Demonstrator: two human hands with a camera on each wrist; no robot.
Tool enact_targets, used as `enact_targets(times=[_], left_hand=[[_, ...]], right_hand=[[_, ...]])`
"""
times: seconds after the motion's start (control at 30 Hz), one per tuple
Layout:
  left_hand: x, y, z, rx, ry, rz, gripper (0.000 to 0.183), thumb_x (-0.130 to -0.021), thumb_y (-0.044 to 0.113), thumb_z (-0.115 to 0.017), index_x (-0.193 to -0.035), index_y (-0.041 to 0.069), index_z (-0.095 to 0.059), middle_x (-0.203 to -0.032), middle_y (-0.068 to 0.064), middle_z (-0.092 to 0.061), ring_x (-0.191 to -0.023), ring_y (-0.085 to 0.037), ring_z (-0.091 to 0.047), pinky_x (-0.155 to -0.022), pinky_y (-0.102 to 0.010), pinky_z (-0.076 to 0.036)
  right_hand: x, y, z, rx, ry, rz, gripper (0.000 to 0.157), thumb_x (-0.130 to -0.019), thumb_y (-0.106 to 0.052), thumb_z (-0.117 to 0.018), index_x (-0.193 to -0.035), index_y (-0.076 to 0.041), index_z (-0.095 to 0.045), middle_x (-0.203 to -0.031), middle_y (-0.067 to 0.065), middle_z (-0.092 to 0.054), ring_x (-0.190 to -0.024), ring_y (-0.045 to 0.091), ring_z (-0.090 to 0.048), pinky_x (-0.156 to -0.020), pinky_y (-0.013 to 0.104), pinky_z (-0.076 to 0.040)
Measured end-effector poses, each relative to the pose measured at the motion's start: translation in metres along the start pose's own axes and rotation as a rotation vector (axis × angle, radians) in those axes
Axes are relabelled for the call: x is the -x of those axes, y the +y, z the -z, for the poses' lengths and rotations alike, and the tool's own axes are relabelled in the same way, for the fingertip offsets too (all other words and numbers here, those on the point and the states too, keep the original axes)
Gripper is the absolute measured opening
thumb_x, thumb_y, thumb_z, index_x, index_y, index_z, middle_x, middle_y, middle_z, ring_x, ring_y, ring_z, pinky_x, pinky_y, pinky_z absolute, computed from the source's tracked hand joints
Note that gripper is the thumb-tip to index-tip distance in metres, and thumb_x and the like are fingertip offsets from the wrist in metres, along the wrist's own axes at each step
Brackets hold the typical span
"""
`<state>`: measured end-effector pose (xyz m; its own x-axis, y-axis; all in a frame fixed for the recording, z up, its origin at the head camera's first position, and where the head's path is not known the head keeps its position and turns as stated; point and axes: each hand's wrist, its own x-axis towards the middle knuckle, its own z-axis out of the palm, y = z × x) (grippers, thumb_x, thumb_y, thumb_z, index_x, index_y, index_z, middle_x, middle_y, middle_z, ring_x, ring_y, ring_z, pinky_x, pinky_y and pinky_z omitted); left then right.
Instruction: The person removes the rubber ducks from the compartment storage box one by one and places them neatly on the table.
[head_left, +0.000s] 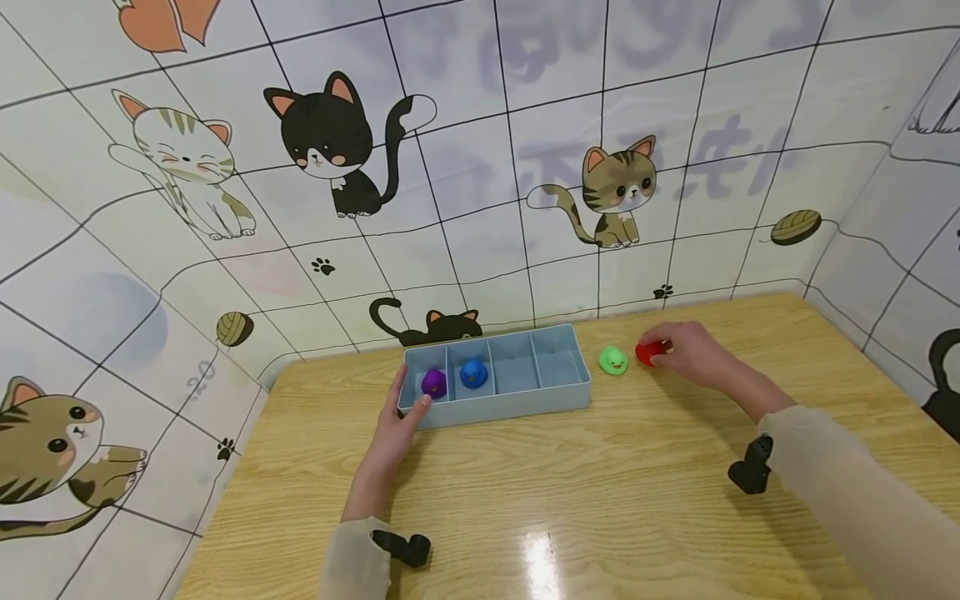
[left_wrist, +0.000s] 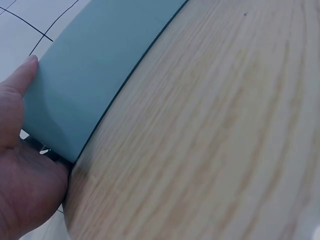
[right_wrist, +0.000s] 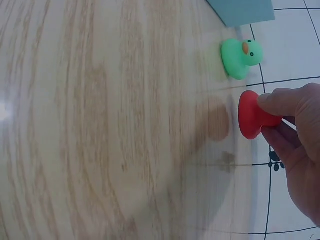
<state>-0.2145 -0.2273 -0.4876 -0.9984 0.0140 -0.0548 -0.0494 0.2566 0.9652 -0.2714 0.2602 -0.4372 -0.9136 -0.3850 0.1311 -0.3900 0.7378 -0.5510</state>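
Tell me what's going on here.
A person's right hand pinches a small red toy beside a green toy duck on the pale wooden table. Their left hand grips the left end of a rectangular blue-grey four-compartment box. A small purple toy and a blue toy duck sit in its two leftmost compartments.

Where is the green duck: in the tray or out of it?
Out: the green duck sits on the wooden table, between the divided tray and the right hand.
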Motion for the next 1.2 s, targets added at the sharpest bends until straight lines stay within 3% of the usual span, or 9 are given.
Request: enact_targets(times=[0.47, 0.97, 1.2], left_hand=[[0.0016, 0.0009, 0.0005, 0.004, 0.008, 0.002, 0.077, -0.104, 0.037, -0.062, -0.166, 0.032, -0.017, -0.171, -0.012, -0.007, -0.156, -0.038, -0.002, -0.122, -0.062, -0.008], [0.0033, 0.0024, -0.0009, 0.008, 0.012, 0.002, 0.077, -0.103, 0.038, -0.062, -0.166, 0.032, -0.017, -0.171, -0.011, -0.007, -0.156, -0.038, -0.003, -0.122, -0.062, -0.008], [0.0035, 0.0018, -0.0012, 0.003, 0.011, 0.002, 0.077, -0.104, 0.036, -0.062, -0.166, 0.030, -0.017, -0.171, -0.013, -0.007, -0.155, -0.040, -0.002, -0.121, -0.064, -0.007]], right_hand=[[-0.0006, 0.0060, -0.0049, 0.018, -0.017, -0.042, 0.026, -0.089, 0.008, -0.070, -0.114, 0.011, -0.069, -0.117, 0.030, -0.066, -0.102, 0.044, -0.064, -0.086, 0.055, -0.055], [-0.0001, 0.0089, -0.0083, 0.053, -0.011, -0.006, 0.031, -0.086, 0.013, -0.068, -0.116, 0.011, -0.068, -0.114, 0.029, -0.067, -0.099, 0.043, -0.063, -0.086, 0.057, -0.054], [-0.0028, 0.0037, -0.0009, 0.045, -0.026, -0.037, 0.033, -0.088, 0.006, -0.069, -0.120, 0.008, -0.068, -0.122, 0.030, -0.065, -0.103, 0.046, -0.063, -0.086, 0.056, -0.055]])
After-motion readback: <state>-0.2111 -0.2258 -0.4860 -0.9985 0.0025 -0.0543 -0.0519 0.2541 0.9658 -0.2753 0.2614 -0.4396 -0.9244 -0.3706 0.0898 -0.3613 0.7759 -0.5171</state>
